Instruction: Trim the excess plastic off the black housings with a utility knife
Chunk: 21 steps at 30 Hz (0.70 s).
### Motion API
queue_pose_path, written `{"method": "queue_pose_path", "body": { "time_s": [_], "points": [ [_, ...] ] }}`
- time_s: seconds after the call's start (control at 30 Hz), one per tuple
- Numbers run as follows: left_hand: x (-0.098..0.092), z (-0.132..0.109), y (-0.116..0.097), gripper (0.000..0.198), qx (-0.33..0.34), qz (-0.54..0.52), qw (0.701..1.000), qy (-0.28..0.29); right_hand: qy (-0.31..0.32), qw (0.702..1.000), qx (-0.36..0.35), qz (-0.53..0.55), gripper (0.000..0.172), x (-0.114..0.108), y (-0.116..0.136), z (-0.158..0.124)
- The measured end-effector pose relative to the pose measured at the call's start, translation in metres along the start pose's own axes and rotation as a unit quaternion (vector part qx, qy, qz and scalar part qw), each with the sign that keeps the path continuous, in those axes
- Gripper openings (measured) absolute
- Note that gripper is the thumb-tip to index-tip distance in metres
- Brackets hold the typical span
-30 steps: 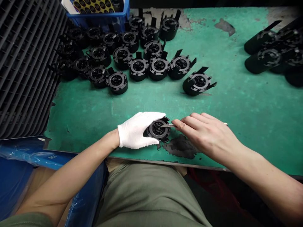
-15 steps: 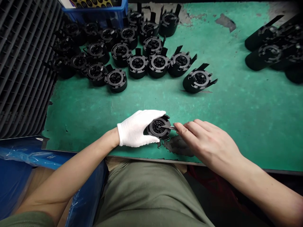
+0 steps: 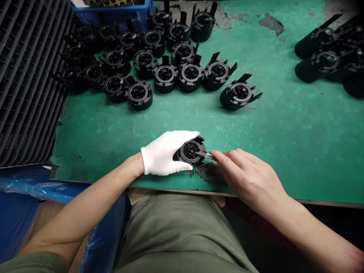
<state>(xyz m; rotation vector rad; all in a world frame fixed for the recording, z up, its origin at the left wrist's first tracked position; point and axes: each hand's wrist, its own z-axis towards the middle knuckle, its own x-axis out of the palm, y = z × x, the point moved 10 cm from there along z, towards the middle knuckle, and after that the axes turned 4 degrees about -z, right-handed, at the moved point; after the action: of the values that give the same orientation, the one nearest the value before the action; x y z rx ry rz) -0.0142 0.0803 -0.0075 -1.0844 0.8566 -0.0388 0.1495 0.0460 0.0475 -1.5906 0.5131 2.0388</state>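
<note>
My left hand point(image 3: 167, 153), in a white glove, is wrapped round the side of a round black plastic housing point(image 3: 190, 152) near the table's front edge. The housing's ribbed end with its ring faces up, and its left side is hidden by the glove. My bare right hand point(image 3: 247, 170) pinches a craft knife point(image 3: 202, 154) between thumb and fingers. Its pointed metal blade reaches left over the right part of the housing's face. Whether the tip touches the plastic I cannot tell.
Several similar black housings point(image 3: 165, 74) stand at the back left, and another group point(image 3: 317, 66) at the far right. A blue bin point(image 3: 113, 17) is behind them. Stacked dark grey ridged trays point(image 3: 28, 79) rise at the left of the green table point(image 3: 284, 144).
The knife tip has drawn back slightly to the right from the middle of the housing, and my right hand has tilted a little. My left hand keeps its hold.
</note>
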Motion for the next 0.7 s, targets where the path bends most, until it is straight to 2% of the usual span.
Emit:
{"method": "queue_pose_path", "body": {
  "time_s": [0.1, 0.23, 0.3, 0.4, 0.43, 0.47, 0.53, 0.57, 0.6, 0.7],
  "points": [
    [-0.002, -0.002, -0.001, 0.094, -0.008, -0.008, 1.0, 0.011, -0.016, 0.998, 0.045, 0.033, 0.032, -0.002, -0.021, 0.001],
    [-0.014, -0.003, -0.003, 0.082, -0.006, -0.039, 0.999, 0.013, -0.011, 0.998, 0.02, 0.063, 0.033, -0.001, -0.034, 0.002],
    [-0.024, -0.006, -0.003, 0.072, -0.002, -0.062, 0.998, -0.024, -0.013, 0.997, 0.006, 0.073, 0.034, 0.001, -0.04, 0.001],
    [-0.038, -0.017, 0.007, 0.059, -0.046, -0.095, 0.985, -0.134, -0.02, 0.996, -0.011, 0.091, 0.035, 0.005, -0.051, 0.003],
    [-0.039, -0.022, 0.01, 0.066, -0.066, -0.093, 0.98, -0.164, -0.023, 0.995, -0.018, 0.096, 0.034, 0.007, -0.055, 0.006],
    [-0.036, -0.026, 0.011, 0.08, -0.082, -0.08, 0.977, -0.18, -0.024, 0.995, -0.026, 0.096, 0.033, 0.01, -0.058, 0.009],
    [-0.026, -0.028, 0.009, 0.117, -0.096, -0.031, 0.98, -0.174, -0.024, 0.995, -0.047, 0.084, 0.03, 0.016, -0.063, 0.018],
    [-0.02, -0.027, 0.008, 0.129, -0.101, -0.004, 0.982, -0.159, -0.022, 0.995, -0.059, 0.077, 0.028, 0.019, -0.064, 0.024],
    [-0.015, -0.025, 0.008, 0.133, -0.109, 0.021, 0.983, -0.145, -0.019, 0.995, -0.071, 0.07, 0.027, 0.021, -0.064, 0.03],
    [-0.009, -0.016, 0.011, 0.12, -0.126, 0.06, 0.983, -0.122, -0.011, 0.993, -0.107, 0.056, 0.025, 0.027, -0.061, 0.047]
  ]
}}
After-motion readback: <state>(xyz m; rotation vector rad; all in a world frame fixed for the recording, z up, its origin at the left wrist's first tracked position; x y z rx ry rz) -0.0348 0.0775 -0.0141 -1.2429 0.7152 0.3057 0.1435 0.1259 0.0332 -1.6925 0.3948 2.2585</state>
